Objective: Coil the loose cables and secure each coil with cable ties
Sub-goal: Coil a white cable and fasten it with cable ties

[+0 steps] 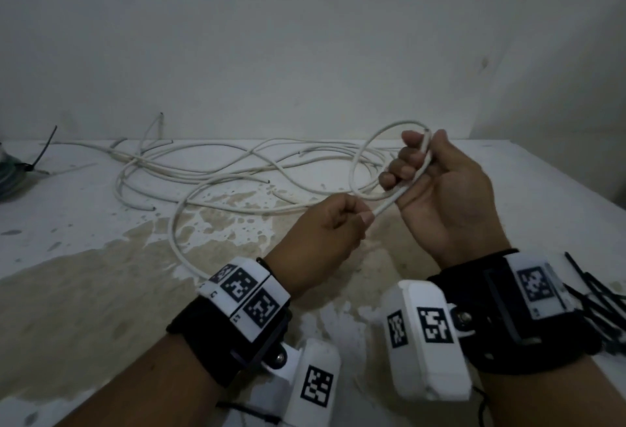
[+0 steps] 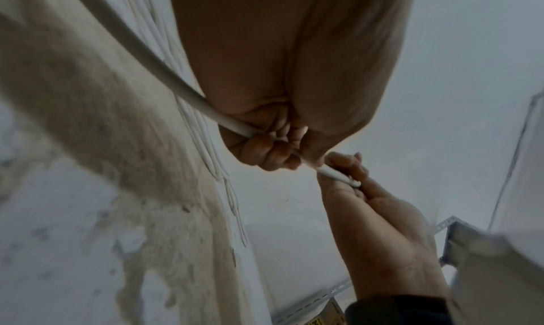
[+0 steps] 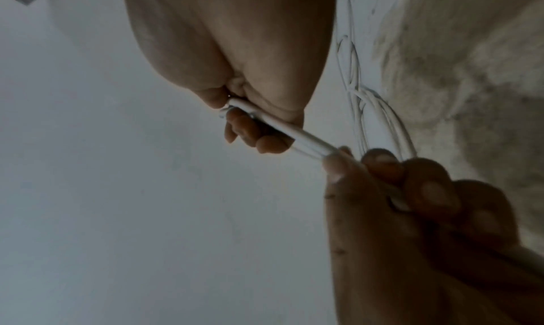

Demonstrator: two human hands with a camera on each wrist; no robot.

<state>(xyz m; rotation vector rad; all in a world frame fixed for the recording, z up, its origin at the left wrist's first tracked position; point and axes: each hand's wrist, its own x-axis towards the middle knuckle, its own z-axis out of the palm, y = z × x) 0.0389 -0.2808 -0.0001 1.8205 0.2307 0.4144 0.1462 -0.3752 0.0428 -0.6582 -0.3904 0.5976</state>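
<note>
A white cable point(image 1: 386, 206) runs taut between my two hands above the table. My left hand point(image 1: 352, 223) grips it in a fist, and from there it trails down in a wide arc across the table point(image 1: 84, 308). My right hand point(image 1: 418, 165), slightly higher, grips the cable's end together with one small loop point(image 1: 359, 162). In the left wrist view, the left hand point(image 2: 265, 148) closes round the cable point(image 2: 147, 58). In the right wrist view, the right hand point(image 3: 250, 125) holds doubled strands point(image 3: 300, 137) that run to the left hand point(image 3: 412, 190).
Several loose white cables point(image 1: 210, 169) lie tangled along the back of the stained table by the wall. A bunch of black cable ties point(image 1: 596, 294) lies at the right edge. At the far left sits a dark coiled bundle point(image 1: 8, 172) with a black tie point(image 1: 44, 148).
</note>
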